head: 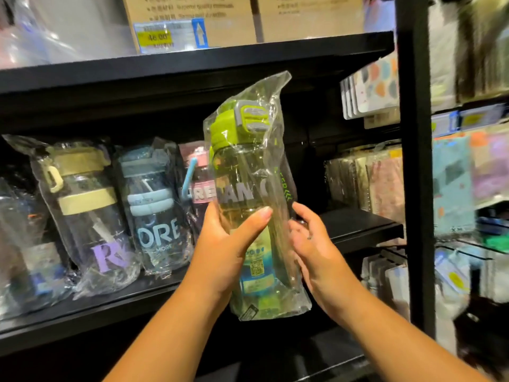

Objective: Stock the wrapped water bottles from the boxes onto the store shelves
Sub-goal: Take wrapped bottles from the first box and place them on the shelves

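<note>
You're holding the green-lidded bottle (248, 188) in its clear wrap upright, in front of the black shelf (358, 224), right of the stocked row. Your left hand (228, 244) is curling round its lower body, thumb across the front. Your right hand (316, 244) is gripping the right side. The blue-lidded bottle (157, 210) and yellow-lidded bottle (88, 210) are standing wrapped, far left.

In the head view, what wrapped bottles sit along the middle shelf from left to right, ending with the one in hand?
Yellow-banded bottle → blue-lidded bottle → pink-lidded bottle → green-lidded bottle, held upright in its clear wrap by the left hand and right hand.
</note>
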A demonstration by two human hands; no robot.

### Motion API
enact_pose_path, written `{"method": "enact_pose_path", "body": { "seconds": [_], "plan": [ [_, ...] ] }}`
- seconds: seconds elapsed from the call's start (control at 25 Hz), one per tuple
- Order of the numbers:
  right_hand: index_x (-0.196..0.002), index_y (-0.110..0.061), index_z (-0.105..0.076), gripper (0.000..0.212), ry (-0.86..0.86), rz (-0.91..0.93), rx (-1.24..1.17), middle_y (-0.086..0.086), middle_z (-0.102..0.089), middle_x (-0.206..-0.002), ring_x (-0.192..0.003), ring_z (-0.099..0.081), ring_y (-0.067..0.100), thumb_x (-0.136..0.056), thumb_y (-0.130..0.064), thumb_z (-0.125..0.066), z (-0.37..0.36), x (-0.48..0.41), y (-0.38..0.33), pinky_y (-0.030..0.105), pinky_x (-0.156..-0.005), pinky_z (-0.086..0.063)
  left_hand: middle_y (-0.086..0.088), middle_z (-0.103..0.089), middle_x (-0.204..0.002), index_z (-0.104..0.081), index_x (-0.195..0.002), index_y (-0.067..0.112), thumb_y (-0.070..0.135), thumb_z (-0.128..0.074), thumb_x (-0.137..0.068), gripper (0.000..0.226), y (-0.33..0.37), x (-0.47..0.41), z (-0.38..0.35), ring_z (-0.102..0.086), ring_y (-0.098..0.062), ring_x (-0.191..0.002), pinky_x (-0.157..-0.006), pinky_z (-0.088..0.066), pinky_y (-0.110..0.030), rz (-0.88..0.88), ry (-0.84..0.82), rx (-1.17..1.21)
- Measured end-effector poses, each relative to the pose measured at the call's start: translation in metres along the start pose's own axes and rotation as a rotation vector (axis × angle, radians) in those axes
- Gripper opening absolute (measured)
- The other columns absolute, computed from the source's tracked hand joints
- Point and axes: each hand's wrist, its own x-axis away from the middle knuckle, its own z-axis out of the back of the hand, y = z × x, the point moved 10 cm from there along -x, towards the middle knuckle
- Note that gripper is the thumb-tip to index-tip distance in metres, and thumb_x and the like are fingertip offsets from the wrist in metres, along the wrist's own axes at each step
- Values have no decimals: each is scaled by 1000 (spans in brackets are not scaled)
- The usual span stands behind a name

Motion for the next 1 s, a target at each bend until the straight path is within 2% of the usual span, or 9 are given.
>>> {"method": "enact_pose_path", "body": {
  "seconds": [0.08, 0.2, 0.36, 0.4, 0.48, 0.56, 0.72, 0.84, 1.0],
  "plan": [
    [-145, -28, -35, 112, -86, -87, -80, 3, -61, -135, -123, -60, 19, -52, -67, -84, -1, 8, 9, 39, -101, -51, -5, -74, -115, -55, -127, 19, 35, -84, -65, 70, -2, -3, -19, -72, -24, -106, -87, -58, -40, 7, -40, 13],
    [-147, -29, -32, 111, -125, -108, -44, 2, -59, -138, -128, -56, 23, -56, -64, -85, 11, 5, 9, 52, -110, -40, -2, -74, -114, -57, -124, 21, 40, -81, -68, 64, -8, -7, -39, -72, -21, -105, -91, -57, -44, 9, -76, -36],
    [-140, -20, -44, 95, -124, -107, -95, 10, -64, -131, -122, -61, 29, -61, -44, -90, 26, -4, 6, 50, -104, -46, 2, -69, -125, -53, -136, 22, 68, -73, -67, 85, -16, -18, -48, -67, -16, -114, -103, -51, -46, 26, -82, -118],
    [-136, -17, -49, 86, -110, -84, -83, 11, -66, -127, -119, -63, 30, -62, -37, -89, 31, -6, 3, 48, -101, -49, 4, -67, -129, -52, -139, 25, 74, -69, -66, 89, -19, -21, -47, -65, -13, -118, -105, -49, -42, 16, -84, -153],
    [-131, -14, -53, 76, -36, -23, -21, 12, -69, -121, -112, -66, 30, -63, -28, -84, 45, -13, -5, 41, -92, -55, 7, -68, -124, -56, -131, 31, 71, -66, -76, 68, -18, -21, -39, -64, -3, -112, -98, -50, -24, -57, -66, -216],
    [-128, -16, -53, 80, 104, 19, 75, 8, -71, -115, -104, -70, 23, -56, -29, -86, 69, -22, -18, 35, -83, -57, 10, -69, -109, -62, -114, 33, 56, -64, -86, 36, -10, -15, -20, -65, 0, -97, -82, -48, -12, -232, 5, -455],
    [-120, -30, -51, 69, 319, 72, 443, -9, -68, -110, -97, -68, 6, -64, -29, -91, 110, -53, -40, 29, -85, -53, 11, -61, -94, -64, -101, 26, 43, -53, -90, 23, -37, 0, -22, -60, -12, -84, -72, -51, -30, -681, -204, -1283],
    [-127, -31, -45, 73, 373, 52, 639, -13, -60, -117, -108, -60, 10, -68, -37, -88, 120, -78, -28, 28, -86, -46, 6, -59, -87, -65, -95, 22, 41, -52, -90, 23, -66, 2, -22, -58, -18, -77, -66, -52, -36, -720, -303, -1453],
    [-151, -23, -24, 99, 405, -113, 662, -2, -40, -145, -131, -42, 19, -74, -51, -81, 131, -97, 12, 29, -94, -36, 1, -59, -84, -66, -93, 18, 39, -54, -90, 25, -78, 2, -27, -54, -22, -72, -64, -50, -37, -776, -268, -1564]
  ]
}}
